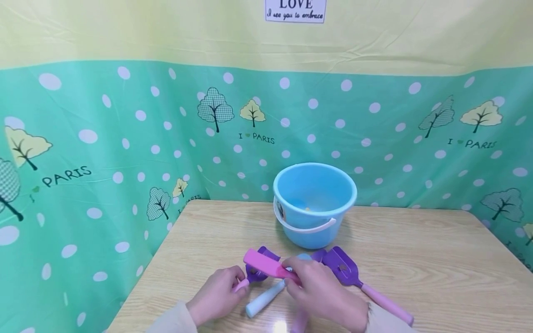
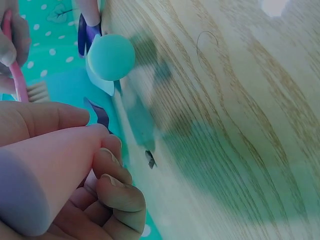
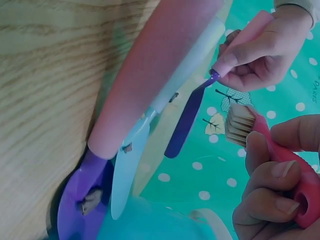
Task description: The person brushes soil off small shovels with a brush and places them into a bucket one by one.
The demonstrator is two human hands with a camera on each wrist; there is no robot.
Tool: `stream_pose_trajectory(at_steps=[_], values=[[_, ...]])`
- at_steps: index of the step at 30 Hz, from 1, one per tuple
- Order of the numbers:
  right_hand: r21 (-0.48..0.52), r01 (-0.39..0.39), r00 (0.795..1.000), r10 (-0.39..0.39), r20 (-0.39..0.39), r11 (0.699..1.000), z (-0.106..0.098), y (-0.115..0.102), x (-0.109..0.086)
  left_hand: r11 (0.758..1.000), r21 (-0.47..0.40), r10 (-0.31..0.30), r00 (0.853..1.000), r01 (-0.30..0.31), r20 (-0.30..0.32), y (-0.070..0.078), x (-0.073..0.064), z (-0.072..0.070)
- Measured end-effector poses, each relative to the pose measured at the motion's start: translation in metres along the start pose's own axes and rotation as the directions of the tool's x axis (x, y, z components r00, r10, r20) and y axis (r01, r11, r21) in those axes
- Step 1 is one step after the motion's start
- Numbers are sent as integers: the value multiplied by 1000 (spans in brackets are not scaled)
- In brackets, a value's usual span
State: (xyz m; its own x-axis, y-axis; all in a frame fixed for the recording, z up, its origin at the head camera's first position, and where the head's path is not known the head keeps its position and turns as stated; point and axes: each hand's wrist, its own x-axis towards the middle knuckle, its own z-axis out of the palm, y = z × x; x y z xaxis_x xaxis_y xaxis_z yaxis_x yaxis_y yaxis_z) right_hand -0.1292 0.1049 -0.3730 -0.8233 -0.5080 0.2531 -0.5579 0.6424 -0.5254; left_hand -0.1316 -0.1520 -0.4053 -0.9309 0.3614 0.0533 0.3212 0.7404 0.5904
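Observation:
My left hand (image 1: 220, 293) grips the pink handle (image 2: 55, 165) of a purple toy shovel (image 1: 255, 274), whose blade (image 3: 185, 120) shows nearly edge-on in the right wrist view. A pink brush (image 1: 264, 263) is held in my right hand (image 1: 318, 289), its pale bristles (image 3: 239, 127) pointing towards the shovel; in the head view they are hidden under the brush's back. A blue shovel with a light blue handle (image 1: 266, 298) lies between my hands. Under my right hand lies another purple shovel with a pink handle (image 3: 150, 75), a greyish-brown lump (image 3: 91, 201) on its blade.
A blue bucket (image 1: 314, 231) with a white handle stands behind the tools, a small yellowish bit inside. To its front right lies a purple shovel (image 1: 341, 266) with a brown bit on it. A patterned curtain (image 1: 374, 129) hangs behind the wooden table (image 1: 433, 263).

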Motion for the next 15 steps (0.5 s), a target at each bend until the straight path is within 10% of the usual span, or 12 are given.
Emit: stream_pose_trajectory(at_steps=[15], values=[[23,-46,997,45,70,999,18,8,3,999,-10,31,999,-31,-12,7,-2,-1]])
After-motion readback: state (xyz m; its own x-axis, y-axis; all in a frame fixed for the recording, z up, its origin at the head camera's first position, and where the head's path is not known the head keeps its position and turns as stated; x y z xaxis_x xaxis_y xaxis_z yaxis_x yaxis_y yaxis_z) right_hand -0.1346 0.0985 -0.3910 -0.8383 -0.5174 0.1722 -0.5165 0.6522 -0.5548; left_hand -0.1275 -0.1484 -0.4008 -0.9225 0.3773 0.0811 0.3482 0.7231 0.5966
